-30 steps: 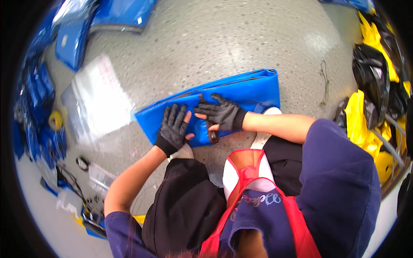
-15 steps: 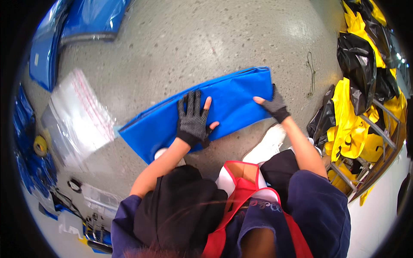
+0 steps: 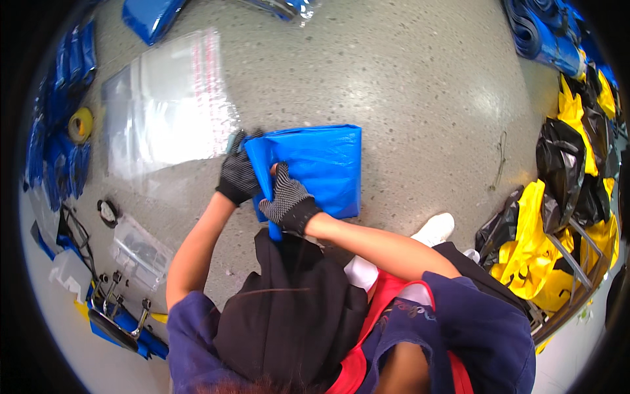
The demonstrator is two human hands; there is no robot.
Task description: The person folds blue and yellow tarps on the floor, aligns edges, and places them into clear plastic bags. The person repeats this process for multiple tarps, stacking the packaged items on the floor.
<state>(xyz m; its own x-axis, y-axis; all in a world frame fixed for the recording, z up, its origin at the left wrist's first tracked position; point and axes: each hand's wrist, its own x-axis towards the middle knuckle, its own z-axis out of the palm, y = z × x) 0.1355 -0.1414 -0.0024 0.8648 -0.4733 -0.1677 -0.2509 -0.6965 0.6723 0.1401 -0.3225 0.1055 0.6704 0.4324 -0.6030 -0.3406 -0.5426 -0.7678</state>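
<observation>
Both hands gloved: dark knit, pale dotted grip. Person crouches over a speckled concrete floor (image 3: 407,85).

Left hand (image 3: 238,174): closed on the left edge of the folded blue plastic sheet (image 3: 315,167), fingers curled over the top left corner of the fold. The hand's back faces the camera.

Right hand (image 3: 285,200): just beside the left hand, to its right, touching or nearly so. Thumb and fingers pinch a raised ridge of the same blue sheet; the ridge runs down between the two hands toward the person's knee. Grip firm, fingers bent.

Blue sheet: lies flat on the floor, spreading away to the right of both hands as a roughly square folded pad. Surface glossy, creased.

Beyond and left of the left hand: a clear plastic bag (image 3: 164,105) flat on the floor, its near corner close to the glove. Farther left, a yellow tape roll (image 3: 81,125) against a stack of blue material. Below the left forearm, small clear packets (image 3: 138,249).

Well right of the right arm: a heap of yellow and black plastic bags (image 3: 564,217) at a metal rack. White shoe (image 3: 433,230) under the right forearm.
</observation>
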